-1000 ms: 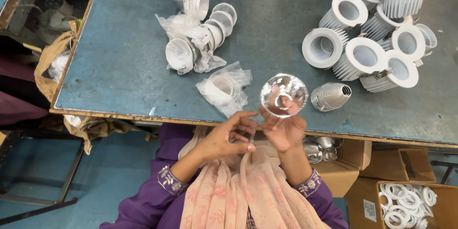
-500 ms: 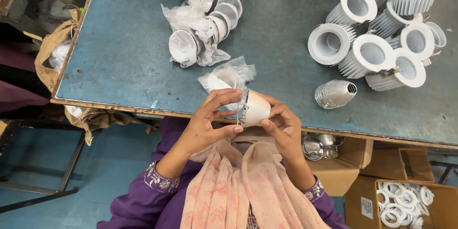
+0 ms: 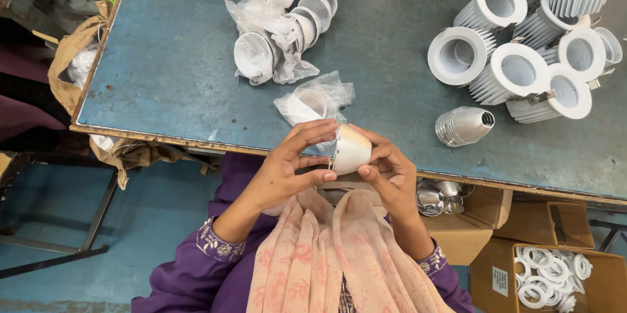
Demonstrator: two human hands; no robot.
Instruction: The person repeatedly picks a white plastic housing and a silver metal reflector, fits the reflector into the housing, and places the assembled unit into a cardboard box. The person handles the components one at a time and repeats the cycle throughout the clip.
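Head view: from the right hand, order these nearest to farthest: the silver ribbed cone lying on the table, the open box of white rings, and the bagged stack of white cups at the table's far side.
From the right hand:
1. Silver ribbed cone, on the table just beyond it, to the right.
2. Open cardboard box of white rings, below the table edge, at lower right.
3. Bagged stack of white cups, far side, to the left.

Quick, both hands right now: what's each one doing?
Left hand: closed on the wide rim of the white cone-shaped reflector cup.
Right hand: closed on the same cup's narrow end.
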